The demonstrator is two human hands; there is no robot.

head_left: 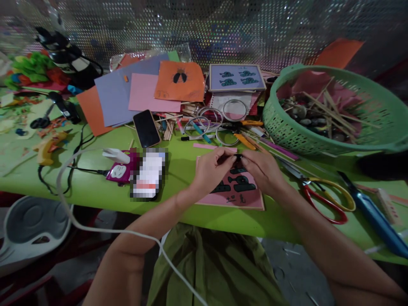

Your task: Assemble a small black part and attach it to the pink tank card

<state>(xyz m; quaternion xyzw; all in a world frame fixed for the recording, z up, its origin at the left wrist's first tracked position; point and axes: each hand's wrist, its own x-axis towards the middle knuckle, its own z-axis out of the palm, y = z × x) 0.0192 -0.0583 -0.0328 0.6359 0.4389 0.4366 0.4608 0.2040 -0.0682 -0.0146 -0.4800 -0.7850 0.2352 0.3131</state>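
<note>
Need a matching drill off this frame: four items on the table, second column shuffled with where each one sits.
Things:
1. smartphone
2. green basket
3. red-handled scissors
4. yellow glue gun

Places:
A. far left of the green table, cord trailing off it
B. just right of the right hand
C. back right, holding sticks and stones
D. face up, left of the pens, behind the left hand

Pairs: 1-D, 2-C, 3-B, 4-A
</note>
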